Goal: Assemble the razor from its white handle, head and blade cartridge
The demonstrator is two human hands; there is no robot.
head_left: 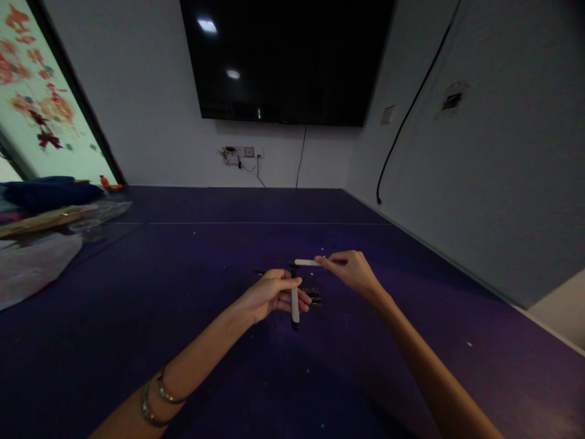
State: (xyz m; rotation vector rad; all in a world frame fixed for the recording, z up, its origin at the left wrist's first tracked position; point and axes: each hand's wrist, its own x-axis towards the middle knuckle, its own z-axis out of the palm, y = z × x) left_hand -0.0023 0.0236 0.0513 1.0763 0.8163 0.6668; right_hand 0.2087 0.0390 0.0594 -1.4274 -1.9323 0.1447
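Observation:
My left hand [277,291] is closed around a white bar with black ends [295,308], thumb on top and fingers beneath. The bar points toward me, and its far end meets a small black joint-like part [293,266]. My right hand [351,268] pinches a slim white strip [307,263] between thumb and fingers. The strip lies sideways, its left tip at the black part; whether the two are joined I cannot tell. Behind my left fingertips is a small dark object [315,296] on the purple surface, its kind unclear. A thin dark piece [259,272] shows beyond my left wrist.
The purple surface [183,341] carries tiny white specks. At the left lie a dark blue cloth bundle [52,192], clear plastic wrapping [41,265] and a small orange item [109,185]. A television [292,61] hangs above wall sockets [244,152]. A black cable [411,110] hangs at right.

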